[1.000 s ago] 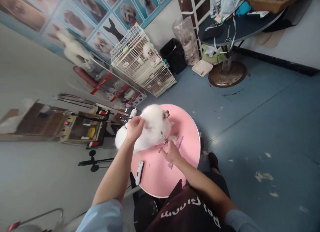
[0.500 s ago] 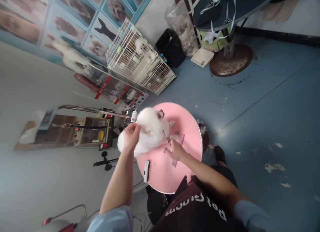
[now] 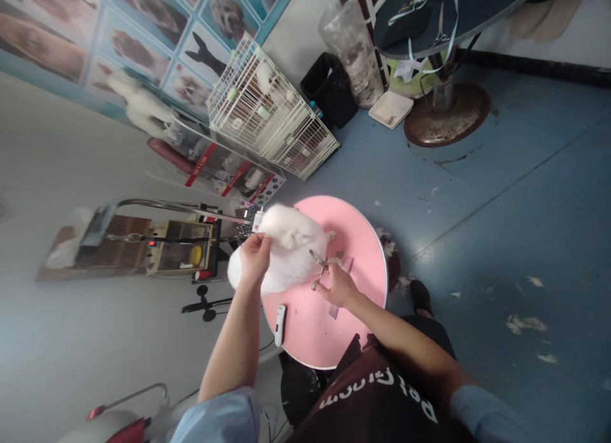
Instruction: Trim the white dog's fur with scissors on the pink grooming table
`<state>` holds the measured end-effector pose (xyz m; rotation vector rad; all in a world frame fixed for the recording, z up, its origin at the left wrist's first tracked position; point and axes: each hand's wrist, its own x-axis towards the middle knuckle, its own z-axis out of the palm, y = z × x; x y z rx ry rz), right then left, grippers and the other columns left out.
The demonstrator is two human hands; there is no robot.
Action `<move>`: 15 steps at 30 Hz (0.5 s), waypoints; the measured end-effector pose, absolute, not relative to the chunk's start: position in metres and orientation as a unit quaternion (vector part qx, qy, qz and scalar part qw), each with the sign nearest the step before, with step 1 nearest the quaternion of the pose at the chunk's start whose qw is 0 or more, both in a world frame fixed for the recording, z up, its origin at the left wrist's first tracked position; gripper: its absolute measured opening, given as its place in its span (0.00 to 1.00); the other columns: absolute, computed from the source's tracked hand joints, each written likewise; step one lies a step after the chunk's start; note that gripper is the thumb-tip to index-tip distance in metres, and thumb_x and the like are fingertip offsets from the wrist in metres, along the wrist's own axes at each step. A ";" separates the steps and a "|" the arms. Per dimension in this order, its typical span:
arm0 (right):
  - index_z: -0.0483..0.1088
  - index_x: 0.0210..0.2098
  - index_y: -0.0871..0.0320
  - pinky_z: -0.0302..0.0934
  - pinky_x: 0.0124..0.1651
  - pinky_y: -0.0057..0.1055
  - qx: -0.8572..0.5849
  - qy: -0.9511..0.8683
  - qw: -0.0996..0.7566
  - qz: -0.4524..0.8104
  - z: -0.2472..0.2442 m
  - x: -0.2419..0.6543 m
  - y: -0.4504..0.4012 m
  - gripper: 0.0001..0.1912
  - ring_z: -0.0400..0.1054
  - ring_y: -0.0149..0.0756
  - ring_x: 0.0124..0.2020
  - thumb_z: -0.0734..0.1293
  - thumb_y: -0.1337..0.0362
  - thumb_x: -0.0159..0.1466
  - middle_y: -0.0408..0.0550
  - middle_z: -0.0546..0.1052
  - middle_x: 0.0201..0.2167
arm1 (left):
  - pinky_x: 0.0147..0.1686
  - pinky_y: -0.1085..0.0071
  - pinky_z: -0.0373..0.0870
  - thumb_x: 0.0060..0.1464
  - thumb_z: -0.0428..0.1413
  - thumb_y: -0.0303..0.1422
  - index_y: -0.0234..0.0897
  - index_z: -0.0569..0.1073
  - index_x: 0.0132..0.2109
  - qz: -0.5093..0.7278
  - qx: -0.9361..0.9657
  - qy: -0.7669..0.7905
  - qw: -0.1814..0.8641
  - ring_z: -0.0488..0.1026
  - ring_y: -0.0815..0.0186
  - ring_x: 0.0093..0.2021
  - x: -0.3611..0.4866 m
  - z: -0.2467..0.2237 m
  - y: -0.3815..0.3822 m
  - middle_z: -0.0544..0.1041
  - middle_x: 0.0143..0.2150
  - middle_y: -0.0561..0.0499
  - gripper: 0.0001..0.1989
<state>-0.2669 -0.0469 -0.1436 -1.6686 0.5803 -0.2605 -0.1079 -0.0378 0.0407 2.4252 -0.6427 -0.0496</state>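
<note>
A fluffy white dog point(image 3: 291, 246) is on a round pink table point(image 3: 329, 341), its face not visible. My left hand point(image 3: 256, 255) is closed at the dog's fur, near its head; what the fingers pinch is too small to make out. In my right hand point(image 3: 337, 285) is a pair of scissors point(image 3: 319, 279), the blades pointing up toward the dog's side. A purple comb point(image 3: 333, 310) lies partly under my right hand. White clippers point(image 3: 280, 325) rest near the table's lower left edge.
Behind the table stand a wire cage point(image 3: 267, 112) with a white animal inside, a black bin point(image 3: 329, 90) and a second table point(image 3: 496, 10). A white bottle point(image 3: 258, 220) stands beside the dog. A metal grooming arm point(image 3: 191, 207) extends at the left.
The dog's head has turned, so the dark face that showed before is now hidden. My right hand and the scissors have moved very slightly; my left hand stays at the fur.
</note>
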 end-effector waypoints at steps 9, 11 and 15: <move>0.62 0.48 0.57 0.59 0.46 0.38 -0.750 0.236 0.612 -0.086 -0.125 -0.271 -0.080 0.19 0.67 0.45 0.47 0.67 0.61 0.59 0.55 0.72 0.47 | 0.27 0.74 0.61 0.44 0.54 0.40 0.36 0.70 0.27 -0.012 0.915 -0.241 0.322 0.63 0.70 0.25 -0.111 0.039 -0.039 0.68 0.23 0.54 0.10; 0.63 0.46 0.58 0.59 0.44 0.38 -0.760 0.237 0.602 -0.061 -0.120 -0.269 -0.091 0.14 0.68 0.46 0.46 0.64 0.65 0.60 0.55 0.73 0.45 | 0.27 0.74 0.61 0.43 0.54 0.40 0.37 0.70 0.27 -0.015 0.915 -0.239 0.324 0.63 0.69 0.25 -0.112 0.039 -0.040 0.68 0.23 0.54 0.10; 0.64 0.45 0.57 0.58 0.43 0.38 -0.753 0.226 0.614 -0.070 -0.118 -0.266 -0.107 0.15 0.67 0.48 0.46 0.66 0.65 0.58 0.54 0.74 0.44 | 0.26 0.74 0.61 0.42 0.54 0.40 0.36 0.69 0.27 -0.021 0.914 -0.236 0.331 0.62 0.70 0.25 -0.112 0.039 -0.040 0.68 0.22 0.55 0.11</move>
